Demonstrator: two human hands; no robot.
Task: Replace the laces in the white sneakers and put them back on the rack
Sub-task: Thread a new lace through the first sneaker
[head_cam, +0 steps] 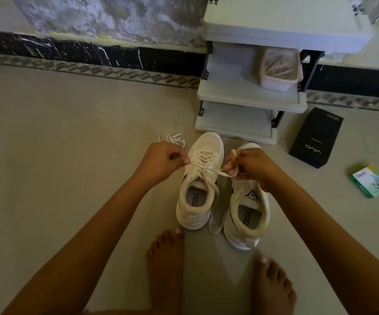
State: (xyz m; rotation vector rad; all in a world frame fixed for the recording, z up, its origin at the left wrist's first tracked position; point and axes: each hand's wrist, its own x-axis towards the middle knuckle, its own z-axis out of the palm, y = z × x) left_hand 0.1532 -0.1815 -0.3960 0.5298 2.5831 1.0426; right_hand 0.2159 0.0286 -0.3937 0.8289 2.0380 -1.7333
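Closest on my feed, two bare feet point(165, 258) stand on the pale tiled floor point(59, 155), toes pointing away. Both forearms reach forward from the bottom corners and converge over the shoes. The left hand point(161, 159) is curled, with its fingertips pinching one end of the white lace point(206, 170). The right hand point(247, 163) is curled too and grips the other end, with a short tail sticking up past its fingers. The lace runs taut between the hands across the top of the left sneaker point(201, 196), which is laced through its eyelets. A slack length of lace drops to the floor between the two shoes. The right sneaker point(247, 212) stands just beside the left one, partly under my right hand.

A loose lace point(175, 138) lies on the floor just past the left hand. Beyond the toes stands the grey rack point(240, 98), with a lidded tub point(279, 69) on its middle shelf. A black box point(316, 137) and a small green box point(369, 181) lie to its right. Behind, a black skirting point(93, 55) runs under a stained wall point(106, 17).
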